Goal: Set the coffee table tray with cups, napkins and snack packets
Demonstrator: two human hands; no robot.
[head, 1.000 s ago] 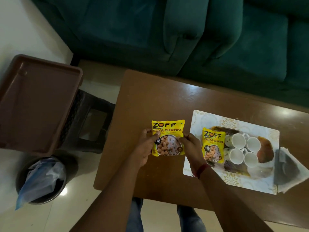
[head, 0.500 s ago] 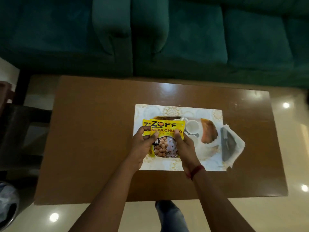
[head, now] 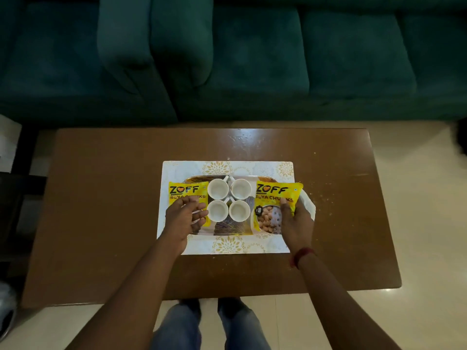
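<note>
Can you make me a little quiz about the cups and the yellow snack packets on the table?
1. How many white cups stand on the tray?
2. True or false: the right hand grips the right soya chunks packet.
3. The left soya chunks packet lies: A) left of the cups, B) right of the cups, C) between the cups.

Key: 1. four; 2. true; 3. A.

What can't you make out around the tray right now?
Head view:
- Napkin: mostly hidden under the right packet and right hand.
- Left packet: lower half covered by the left hand; contact unclear.
- Tray: rim mostly hidden by cups and packets.
</note>
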